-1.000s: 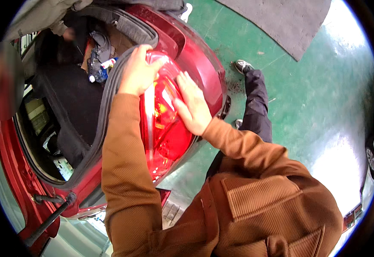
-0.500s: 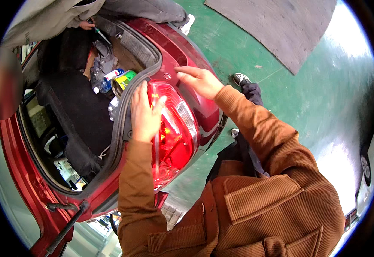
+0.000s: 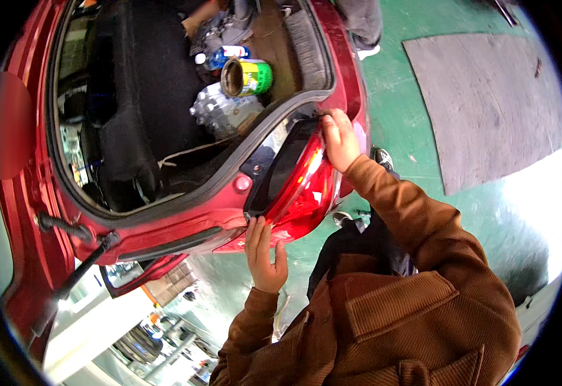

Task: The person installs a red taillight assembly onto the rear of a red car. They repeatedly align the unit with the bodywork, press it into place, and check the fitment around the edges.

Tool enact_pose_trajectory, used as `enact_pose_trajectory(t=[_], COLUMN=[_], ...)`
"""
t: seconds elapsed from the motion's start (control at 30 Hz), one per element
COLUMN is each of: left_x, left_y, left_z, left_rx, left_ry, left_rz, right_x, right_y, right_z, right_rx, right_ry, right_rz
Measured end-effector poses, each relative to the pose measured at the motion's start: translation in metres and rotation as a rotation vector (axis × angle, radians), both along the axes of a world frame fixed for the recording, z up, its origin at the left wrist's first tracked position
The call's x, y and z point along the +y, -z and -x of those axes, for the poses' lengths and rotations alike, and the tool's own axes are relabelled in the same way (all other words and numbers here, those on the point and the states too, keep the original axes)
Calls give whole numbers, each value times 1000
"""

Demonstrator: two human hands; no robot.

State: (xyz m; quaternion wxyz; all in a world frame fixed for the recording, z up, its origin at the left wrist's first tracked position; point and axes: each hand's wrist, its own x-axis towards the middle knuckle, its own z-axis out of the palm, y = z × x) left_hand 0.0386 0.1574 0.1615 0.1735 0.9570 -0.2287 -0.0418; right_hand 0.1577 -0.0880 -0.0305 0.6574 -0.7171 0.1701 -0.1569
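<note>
Fingers of the right hand [image 3: 342,145] curl over the far end, grip unclear; those of the left hand [image 3: 267,262], extended, clasp nothing. On the red car's [image 3: 197,225] near right corner, the tail light [image 3: 305,204] probably wants even support, so neither end scrapes.

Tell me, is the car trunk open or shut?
Open: the blue bottle and green-yellow can show inside the trunk.

The tail light [image 3: 310,201] is red — the jacket [image 3: 402,303] ribbed brown.
</note>
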Motion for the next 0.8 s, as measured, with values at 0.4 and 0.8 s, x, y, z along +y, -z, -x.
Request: enact_pose_trajectory(t=[0.4, 0.8], left_x=[-48, -69], left_y=[-61, -29], left_z=[-155, -233], left_rx=[-225, 412], left_ry=[73, -17], left_rz=[-195, -622], right_x=[-19, -4], right_y=[5, 26], right_z=[-3, 37], right_rx=[23, 82], right_ry=[-120, -28], right_rz=[-35, -224])
